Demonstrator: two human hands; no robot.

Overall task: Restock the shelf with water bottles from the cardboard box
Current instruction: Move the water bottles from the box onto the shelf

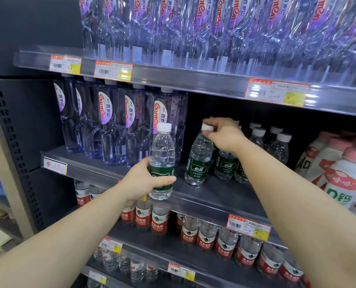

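A: What is closest to us?

B: The left hand. Its fingers and thumb are wrapped round the green label of a water bottle. The bottle is upright, out in front of the shelf edge, not on the shelf yet.

A: And the other hand?

B: The right hand is further in. Its fingertips pinch the white cap of a second bottle. That one looks tipped a little, with its bottom on the shelf or very close. I can't tell which.

A: What should happen first?

B: I think the right hand should stand its bottle up straight, just beside the green-label bottles at the back, and only let go when it stops wobbling.

A: Then the left one?

B: Yes. There is a bare dark spot on the shelf in front. Put it there, label facing out, close to its friends.

A: Anything to watch for?

B: The tall purple bottles stand near on the left. Don't bump them. I can't see the cardboard box here.
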